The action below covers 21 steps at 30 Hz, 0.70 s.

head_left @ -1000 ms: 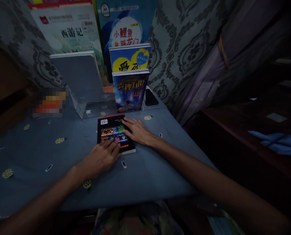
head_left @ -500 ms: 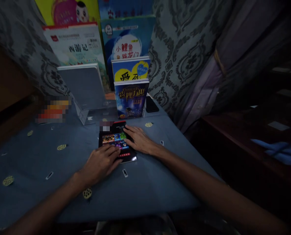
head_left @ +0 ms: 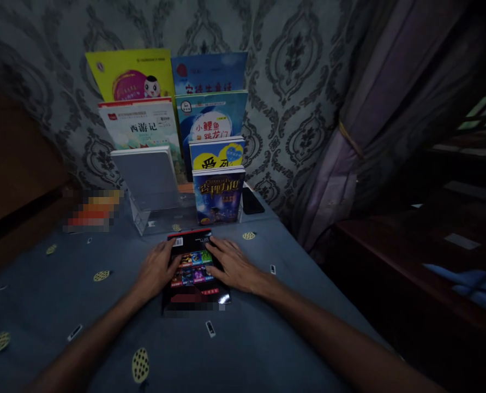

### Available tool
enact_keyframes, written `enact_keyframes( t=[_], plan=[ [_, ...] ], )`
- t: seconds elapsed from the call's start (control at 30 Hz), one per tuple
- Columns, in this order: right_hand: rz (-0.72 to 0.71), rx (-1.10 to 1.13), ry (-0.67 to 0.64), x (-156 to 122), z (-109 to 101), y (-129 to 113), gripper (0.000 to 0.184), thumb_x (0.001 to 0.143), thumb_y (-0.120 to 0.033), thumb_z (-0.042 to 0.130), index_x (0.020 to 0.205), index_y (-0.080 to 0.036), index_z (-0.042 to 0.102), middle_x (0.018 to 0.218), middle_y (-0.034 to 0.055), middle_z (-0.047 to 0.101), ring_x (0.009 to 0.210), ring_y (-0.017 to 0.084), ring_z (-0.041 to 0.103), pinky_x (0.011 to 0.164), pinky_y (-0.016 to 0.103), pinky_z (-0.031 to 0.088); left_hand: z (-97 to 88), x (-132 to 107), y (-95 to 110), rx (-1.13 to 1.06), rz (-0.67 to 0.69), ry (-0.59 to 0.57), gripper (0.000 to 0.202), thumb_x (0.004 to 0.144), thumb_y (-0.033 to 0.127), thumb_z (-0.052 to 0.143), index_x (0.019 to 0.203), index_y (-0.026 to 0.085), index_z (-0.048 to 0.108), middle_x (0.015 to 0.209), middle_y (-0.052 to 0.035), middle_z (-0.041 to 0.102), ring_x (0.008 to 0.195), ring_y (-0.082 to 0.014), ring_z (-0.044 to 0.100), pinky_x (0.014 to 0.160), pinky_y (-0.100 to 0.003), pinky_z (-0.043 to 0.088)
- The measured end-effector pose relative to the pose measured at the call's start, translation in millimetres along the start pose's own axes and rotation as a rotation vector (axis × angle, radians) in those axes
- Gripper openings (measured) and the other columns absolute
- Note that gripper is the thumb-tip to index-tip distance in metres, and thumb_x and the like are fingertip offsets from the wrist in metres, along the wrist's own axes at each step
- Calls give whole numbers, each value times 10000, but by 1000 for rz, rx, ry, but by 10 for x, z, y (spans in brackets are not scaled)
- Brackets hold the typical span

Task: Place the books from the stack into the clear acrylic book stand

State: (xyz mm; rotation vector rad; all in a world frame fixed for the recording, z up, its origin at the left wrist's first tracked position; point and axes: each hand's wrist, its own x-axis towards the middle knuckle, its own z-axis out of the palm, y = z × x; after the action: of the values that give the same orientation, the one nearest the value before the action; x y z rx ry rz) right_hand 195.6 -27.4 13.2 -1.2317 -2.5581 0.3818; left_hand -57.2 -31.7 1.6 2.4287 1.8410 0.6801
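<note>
A black book (head_left: 187, 292) lies back cover up on the table, with rows of small coloured pictures and a barcode near its top. On its left edge rests my left hand (head_left: 156, 268), fingertips by the upper left corner and thumb stretched over the cover. My right hand (head_left: 237, 266) lies along the right edge, its fingers and thumb apart and touching the cover. Both hands are open against the book. Just behind it, a blue book with gold lettering (head_left: 219, 199) stands upright in a holder.
A grey-white book (head_left: 147, 177) leans in a clear stand (head_left: 144, 221). Taller picture books, including a yellow one (head_left: 132, 71), stand behind. A dark phone (head_left: 253, 201) lies right of the holder. An orange item, blurred out (head_left: 95, 210), lies left. The tablecloth (head_left: 103, 311) is blue.
My left hand has slid from the lower part of the cover up to its left edge, baring the pictures. My right hand stays at the right edge. The view has tilted up.
</note>
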Motion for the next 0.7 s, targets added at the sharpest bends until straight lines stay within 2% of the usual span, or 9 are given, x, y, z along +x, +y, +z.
enact_keyframes(
  t=[0.07, 0.13, 0.27, 0.33, 0.43, 0.5, 0.57, 0.63, 0.7],
  plan=[
    [6, 0, -9, -1, 0, 2, 653, 971, -480, 479, 1502, -110, 392, 1588, 217, 311, 1478, 332, 280, 1187, 551, 238, 0, 39, -82, -245, -7, 6, 451, 929, 334, 497, 1350, 172, 505, 1276, -141, 664, 1174, -289, 636, 988, -477, 516],
    [11, 4, -20, -3, -3, 0, 665, 970, -482, 484, 1501, -94, 390, 1587, 234, 303, 1480, 338, 274, 1188, 551, 235, -18, 83, -171, -539, -72, -5, 480, 899, 350, 522, 1337, 156, 494, 1281, -151, 660, 1176, -281, 640, 977, -461, 529],
    [12, 18, -12, -8, -7, 3, 650, 965, -475, 504, 1504, -127, 398, 1589, 208, 316, 1475, 333, 286, 1186, 535, 252, -89, 105, -222, -997, -399, -22, 530, 840, 331, 607, 1320, 152, 470, 1261, -186, 662, 1075, -282, 695, 842, -420, 591],
    [14, 44, -8, -9, -7, 14, 645, 962, -480, 508, 1504, -148, 403, 1595, 188, 314, 1479, 329, 275, 1189, 531, 245, -124, 71, -148, -1154, -495, -128, 502, 800, 290, 657, 1264, 160, 516, 1175, -164, 704, 1001, -275, 720, 791, -396, 601],
    [25, 135, -26, -3, -13, 43, 707, 943, -526, 522, 1530, -170, 353, 1620, 175, 260, 1491, 334, 238, 1198, 551, 198, -167, 9, 18, -1332, -500, -290, 537, 719, 261, 757, 1208, 167, 556, 1100, -122, 731, 959, -273, 727, 756, -351, 605],
    [59, 229, -17, 9, -15, 65, 858, 889, -574, 582, 1565, -162, 251, 1639, 187, 184, 1502, 356, 191, 1198, 572, 183, -194, -13, 114, -1380, -514, -278, 630, 673, 254, 816, 1234, 187, 537, 1096, -99, 732, 934, -267, 731, 732, -325, 603],
    [83, 335, 46, 25, -8, 84, 1040, 805, -580, 684, 1587, -166, 138, 1641, 197, 168, 1498, 377, 185, 1190, 591, 204, -223, -14, 180, -1404, -511, -231, 692, 655, 246, 843, 1262, 205, 514, 1083, -85, 737, 911, -263, 734, 738, -320, 599],
    [74, 468, 140, 45, 9, 94, 1154, 729, -526, 776, 1591, -205, 81, 1610, 187, 267, 1460, 376, 288, 1168, 590, 270, -255, 1, 215, -1431, -458, -200, 715, 661, 256, 846, 1285, 212, 499, 1070, -82, 741, 908, -272, 735, 772, -340, 592],
    [67, 657, 209, 65, 28, 93, 1161, 700, -470, 814, 1584, -247, 94, 1515, 157, 442, 1357, 345, 461, 1116, 565, 370, -289, 26, 225, -1447, -394, -183, 729, 675, 287, 841, 1305, 213, 481, 1061, -85, 743, 916, -286, 733, 804, -369, 584]
  ],
)
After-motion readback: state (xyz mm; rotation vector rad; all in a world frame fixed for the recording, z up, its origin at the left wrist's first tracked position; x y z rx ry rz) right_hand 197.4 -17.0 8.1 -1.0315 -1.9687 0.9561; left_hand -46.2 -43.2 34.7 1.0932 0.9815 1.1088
